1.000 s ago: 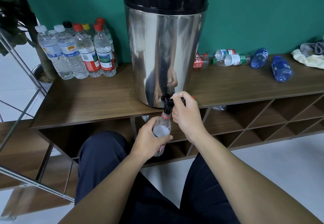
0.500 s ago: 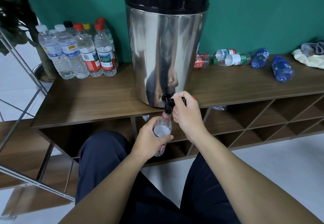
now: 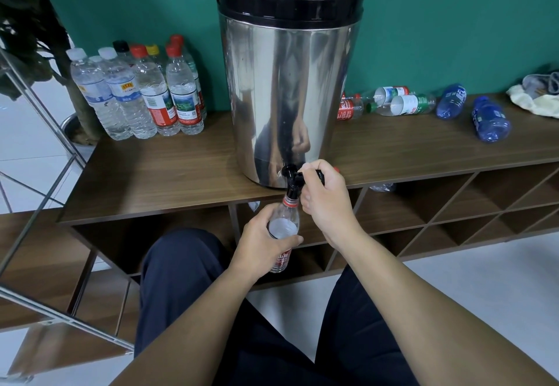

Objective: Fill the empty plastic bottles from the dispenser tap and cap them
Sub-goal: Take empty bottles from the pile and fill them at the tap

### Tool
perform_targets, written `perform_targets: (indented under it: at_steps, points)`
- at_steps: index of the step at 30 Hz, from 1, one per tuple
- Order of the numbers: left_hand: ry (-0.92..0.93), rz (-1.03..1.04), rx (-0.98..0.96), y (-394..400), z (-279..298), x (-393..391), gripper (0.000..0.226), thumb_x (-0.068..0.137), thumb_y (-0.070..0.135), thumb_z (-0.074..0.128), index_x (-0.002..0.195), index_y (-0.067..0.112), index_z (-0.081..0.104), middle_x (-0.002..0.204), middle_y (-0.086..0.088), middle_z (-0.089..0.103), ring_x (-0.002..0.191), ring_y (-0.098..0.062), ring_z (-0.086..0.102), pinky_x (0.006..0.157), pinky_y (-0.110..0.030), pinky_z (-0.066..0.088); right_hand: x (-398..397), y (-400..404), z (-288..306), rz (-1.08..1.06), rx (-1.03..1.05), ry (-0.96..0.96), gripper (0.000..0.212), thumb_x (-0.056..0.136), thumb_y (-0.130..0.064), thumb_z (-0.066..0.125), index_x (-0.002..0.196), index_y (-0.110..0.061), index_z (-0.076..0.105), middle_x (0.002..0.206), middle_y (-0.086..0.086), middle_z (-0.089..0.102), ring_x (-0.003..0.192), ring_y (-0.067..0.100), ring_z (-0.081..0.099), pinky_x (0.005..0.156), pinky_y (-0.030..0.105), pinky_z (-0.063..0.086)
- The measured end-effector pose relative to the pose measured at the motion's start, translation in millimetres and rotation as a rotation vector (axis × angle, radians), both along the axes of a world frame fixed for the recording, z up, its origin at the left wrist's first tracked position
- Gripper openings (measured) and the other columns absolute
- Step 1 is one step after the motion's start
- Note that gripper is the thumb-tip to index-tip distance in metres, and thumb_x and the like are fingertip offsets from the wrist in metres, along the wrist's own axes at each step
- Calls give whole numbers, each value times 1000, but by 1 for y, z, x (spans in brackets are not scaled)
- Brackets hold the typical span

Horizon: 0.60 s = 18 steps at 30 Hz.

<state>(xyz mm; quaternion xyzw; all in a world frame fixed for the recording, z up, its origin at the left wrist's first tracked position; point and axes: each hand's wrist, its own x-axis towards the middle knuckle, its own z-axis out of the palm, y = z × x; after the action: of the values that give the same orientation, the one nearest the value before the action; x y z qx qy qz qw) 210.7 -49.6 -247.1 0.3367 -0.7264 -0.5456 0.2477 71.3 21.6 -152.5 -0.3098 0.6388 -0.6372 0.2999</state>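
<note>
Two hands are working at the centre of the frame: the left hand (image 3: pixel 262 242) is gripping a clear bottle (image 3: pixel 283 234) with its fingers curled round the body, holding its red-ringed neck right under the black tap (image 3: pixel 292 178) of the steel dispenser (image 3: pixel 289 89). The right hand (image 3: pixel 328 201) is curling round the tap lever. Capped bottles (image 3: pixel 142 95) are standing on the bench (image 3: pixel 169 174) at upper left; empty bottles (image 3: pixel 423 106) are lying at upper right.
</note>
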Motion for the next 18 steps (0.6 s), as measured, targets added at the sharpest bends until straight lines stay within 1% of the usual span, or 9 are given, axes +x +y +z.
perform_targets:
  at_steps: [3, 6, 11, 14, 18]
  points:
    - [10, 0, 1, 0, -1, -1, 64, 78, 29, 102, 131, 44, 68, 122, 18, 77, 115, -5, 72, 106, -41, 60, 0, 0, -1, 1, -4, -1, 19, 114, -30, 55, 103, -18, 65, 58, -9, 46, 55, 10, 40, 55, 30, 35]
    - [13, 7, 0, 0, -1, -1, 63, 79, 27, 102, 130, 43, 69, 121, 20, 77, 115, -1, 71, 105, -36, 58, -1, 0, -1, 1, -11, -10, 20, 114, -30, 55, 100, -18, 64, 59, -6, 43, 55, 12, 37, 55, 30, 33]
    - [10, -2, 8, 0, -2, 0, 66, 79, 28, 102, 133, 44, 68, 124, 19, 76, 117, -2, 70, 105, -36, 58, -1, 0, -1, 7, -13, -5, 21, 114, -29, 55, 100, -17, 64, 59, -6, 43, 55, 12, 37, 54, 29, 33]
    - [-6, 3, 13, 1, -1, 0, 68, 79, 29, 102, 135, 45, 67, 124, 24, 75, 116, 4, 69, 100, -30, 56, -1, 1, 0, 8, -3, 6, 21, 115, -30, 55, 102, -15, 64, 60, -6, 45, 55, 11, 39, 55, 29, 35]
    - [-10, 6, 19, 1, -1, -1, 68, 79, 29, 102, 135, 46, 66, 124, 28, 74, 115, 8, 67, 97, -25, 53, 0, 1, 1, 11, -9, -2, 21, 115, -29, 55, 101, -15, 63, 59, -6, 44, 54, 11, 37, 53, 28, 34]
